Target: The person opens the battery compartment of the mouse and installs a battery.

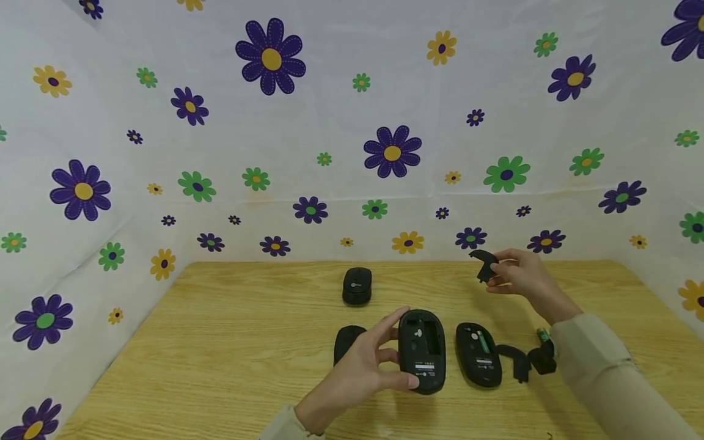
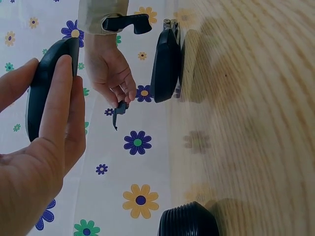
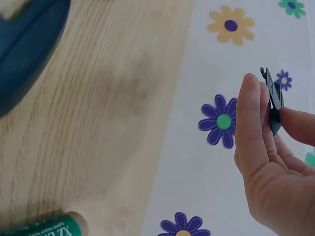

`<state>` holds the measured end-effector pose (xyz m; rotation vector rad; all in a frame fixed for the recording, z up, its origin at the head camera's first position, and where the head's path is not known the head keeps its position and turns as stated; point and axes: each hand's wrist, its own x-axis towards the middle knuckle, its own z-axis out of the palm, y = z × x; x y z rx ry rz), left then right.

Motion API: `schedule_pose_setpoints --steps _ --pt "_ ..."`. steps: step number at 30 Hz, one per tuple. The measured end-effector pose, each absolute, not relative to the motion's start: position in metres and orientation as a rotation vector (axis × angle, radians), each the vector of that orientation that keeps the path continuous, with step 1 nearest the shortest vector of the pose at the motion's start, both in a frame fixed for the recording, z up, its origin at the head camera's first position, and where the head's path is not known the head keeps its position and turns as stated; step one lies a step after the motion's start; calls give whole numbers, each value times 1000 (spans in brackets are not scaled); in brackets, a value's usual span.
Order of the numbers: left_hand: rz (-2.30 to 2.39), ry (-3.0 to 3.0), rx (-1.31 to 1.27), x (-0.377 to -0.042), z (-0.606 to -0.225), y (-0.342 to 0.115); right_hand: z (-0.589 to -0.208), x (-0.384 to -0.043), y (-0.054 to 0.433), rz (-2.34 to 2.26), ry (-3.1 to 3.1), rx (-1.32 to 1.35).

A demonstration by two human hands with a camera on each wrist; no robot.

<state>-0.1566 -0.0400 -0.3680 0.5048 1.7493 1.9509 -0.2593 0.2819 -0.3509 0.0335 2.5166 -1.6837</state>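
Note:
My left hand (image 1: 360, 370) grips a black computer mouse (image 1: 419, 354) above the table, underside toward me, thumb on its lower edge and fingers along its far side. An uncovered battery slot (image 1: 433, 337) shows dark in that underside. In the left wrist view, the same mouse (image 2: 47, 93) appears edge-on. Farther back and to the right, my right hand (image 1: 522, 278) pinches a thin, curved black battery cover (image 1: 486, 264) between thumb and fingers, raised off the table. The right wrist view shows this cover (image 3: 274, 105) from its edge.
Right of the held mouse, another mouse (image 1: 477, 360) lies underside up with a green battery (image 1: 483, 342) in its slot. Beside it are a curved black cover (image 1: 517, 359), another black piece (image 1: 543, 359) and a green battery (image 1: 543, 334). Two mice (image 1: 357, 286) (image 1: 346, 341) stand to the left.

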Motion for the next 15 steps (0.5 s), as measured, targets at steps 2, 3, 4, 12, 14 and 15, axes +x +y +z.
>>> schedule_pose_setpoints --steps 2,3,4,12,14,15 --pt "1951 1749 507 -157 -368 -40 -352 -261 284 -1681 2510 43" --pt "1951 1747 508 -157 -369 -40 -353 -261 285 -1681 2508 50" --pt "1952 1746 512 -157 -369 -40 -353 -262 286 -1685 2502 57" --pt "1954 1743 527 -156 -369 -40 -357 -267 289 -1631 2502 65" --pt "1955 1741 531 -156 -369 -41 -358 -268 289 -1625 2496 73" --pt "1956 1740 532 -156 -369 -41 -358 -269 289 -1622 2492 79"
